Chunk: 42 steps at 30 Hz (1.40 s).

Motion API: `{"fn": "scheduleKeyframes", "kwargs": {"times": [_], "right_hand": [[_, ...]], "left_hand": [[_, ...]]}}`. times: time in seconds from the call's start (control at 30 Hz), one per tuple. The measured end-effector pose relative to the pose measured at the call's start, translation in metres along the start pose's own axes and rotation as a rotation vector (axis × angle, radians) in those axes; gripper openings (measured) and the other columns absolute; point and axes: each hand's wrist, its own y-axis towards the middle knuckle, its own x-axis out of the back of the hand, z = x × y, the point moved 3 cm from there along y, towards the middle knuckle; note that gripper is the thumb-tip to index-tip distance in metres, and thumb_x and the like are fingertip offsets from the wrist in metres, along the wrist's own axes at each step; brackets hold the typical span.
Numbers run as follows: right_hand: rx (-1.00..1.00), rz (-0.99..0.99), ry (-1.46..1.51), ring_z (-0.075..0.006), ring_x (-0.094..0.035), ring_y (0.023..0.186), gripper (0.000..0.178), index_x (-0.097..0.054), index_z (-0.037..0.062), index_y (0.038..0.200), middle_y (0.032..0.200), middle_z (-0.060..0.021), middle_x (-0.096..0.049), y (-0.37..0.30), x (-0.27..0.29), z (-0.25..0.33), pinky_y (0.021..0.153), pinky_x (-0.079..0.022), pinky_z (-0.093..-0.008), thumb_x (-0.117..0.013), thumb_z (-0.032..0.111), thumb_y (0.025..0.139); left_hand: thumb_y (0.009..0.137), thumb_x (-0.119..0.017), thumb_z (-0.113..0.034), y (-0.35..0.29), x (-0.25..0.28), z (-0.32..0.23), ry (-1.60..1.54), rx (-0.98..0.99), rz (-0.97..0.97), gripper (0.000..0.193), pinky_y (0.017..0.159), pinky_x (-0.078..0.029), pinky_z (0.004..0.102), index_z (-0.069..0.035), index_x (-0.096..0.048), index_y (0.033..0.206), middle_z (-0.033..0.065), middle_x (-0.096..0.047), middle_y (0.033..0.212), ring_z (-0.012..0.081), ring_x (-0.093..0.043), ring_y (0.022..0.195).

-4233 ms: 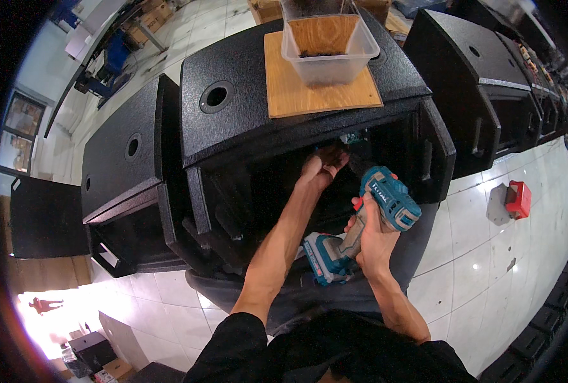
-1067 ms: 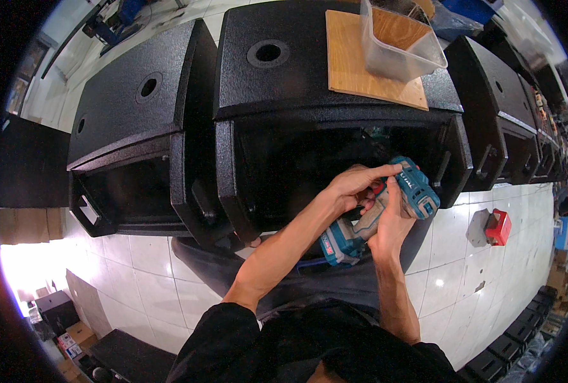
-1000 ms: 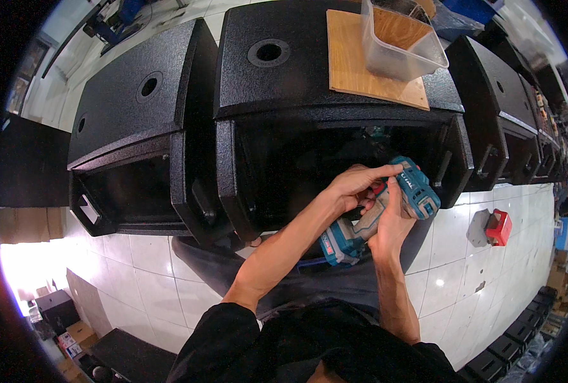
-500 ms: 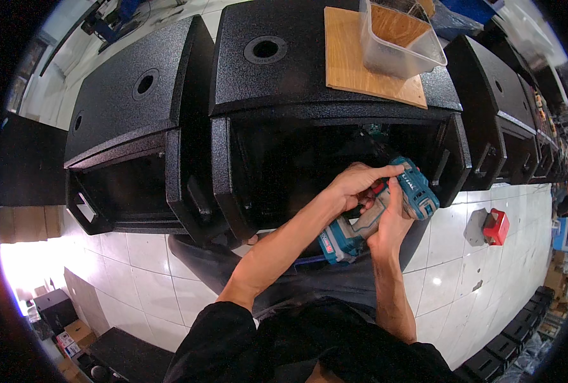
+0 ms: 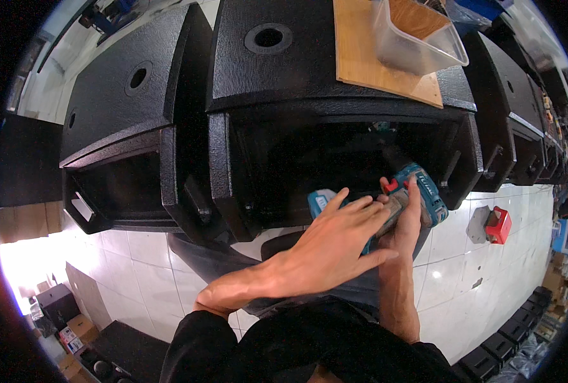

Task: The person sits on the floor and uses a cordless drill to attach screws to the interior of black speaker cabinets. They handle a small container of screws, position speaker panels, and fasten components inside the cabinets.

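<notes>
A teal and grey cordless drill (image 5: 429, 196) points into the open front of a black textured speaker cabinet (image 5: 309, 70). My right hand (image 5: 404, 233) is wrapped round its handle, with a finger near the red part. Across the handle lies my left hand (image 5: 331, 246), its fingers stretched out and the palm down; it covers much of the grip. The drill's battery end (image 5: 322, 202) shows past my left fingers. Inside the dark cabinet, a small greenish part (image 5: 382, 127) shows at the far wall; the tip of the drill is hard to make out.
A wooden board (image 5: 357, 48) on the cabinet top bears a clear plastic tub (image 5: 418, 56). Similar black cabinets stand at left (image 5: 115, 96) and right (image 5: 491, 83). A red box-like thing (image 5: 499, 225) sits on the white tiled floor (image 5: 449, 287) at right.
My left hand has let go of the drill's front and lies flat across its handle. The drill has turned, its battery end swinging up and left. The view has shifted slightly.
</notes>
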Motion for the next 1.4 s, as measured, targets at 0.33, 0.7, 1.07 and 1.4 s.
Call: {"fn": "scheduleKeyframes", "kwargs": {"times": [0.33,0.7,1.07,1.4], "right_hand": [[0.082,-0.079,-0.041,-0.0138,-0.054,0.065,0.034,-0.052,0.0096,0.11,0.098,-0.011,-0.065,-0.014,-0.027,-0.002,0.057,-0.049,-0.031,-0.06,0.037,0.092],[0.103,-0.085,-0.103,-0.0125,-0.056,0.061,0.036,-0.052,0.0053,0.109,0.093,-0.0112,-0.066,-0.017,-0.023,-0.006,0.054,-0.049,-0.0293,-0.061,0.035,0.091],[0.215,-0.076,-0.207,-0.0133,-0.056,0.059,0.029,-0.052,0.0083,0.104,0.084,-0.0085,-0.063,-0.013,-0.024,-0.008,0.053,-0.049,-0.0311,-0.062,0.032,0.091],[0.266,-0.05,-0.251,-0.0147,-0.057,0.059,0.027,-0.053,0.0094,0.103,0.082,-0.0087,-0.063,-0.013,-0.021,-0.012,0.052,-0.05,-0.031,-0.065,0.029,0.089]], "left_hand": [[0.075,-0.075,-0.011,-0.042,0.086,0.016,0.639,0.254,-0.591,0.053,0.104,-0.037,0.0455,0.003,-0.057,0.122,0.0167,-0.061,0.122,0.0341,-0.051,0.122],[0.085,-0.063,-0.002,-0.061,0.072,0.065,0.641,0.581,-0.773,0.048,0.089,-0.051,0.042,-0.007,-0.054,0.132,0.0217,-0.056,0.122,0.0362,-0.058,0.109],[0.086,-0.061,0.001,-0.06,0.067,0.068,0.555,0.539,-0.784,0.046,0.092,-0.048,0.0403,-0.005,-0.053,0.131,0.0186,-0.056,0.128,0.0338,-0.057,0.114],[0.087,-0.061,-0.001,-0.061,0.067,0.068,0.498,0.531,-0.793,0.048,0.087,-0.051,0.0398,-0.006,-0.051,0.133,0.0246,-0.054,0.124,0.0374,-0.058,0.109]]}}
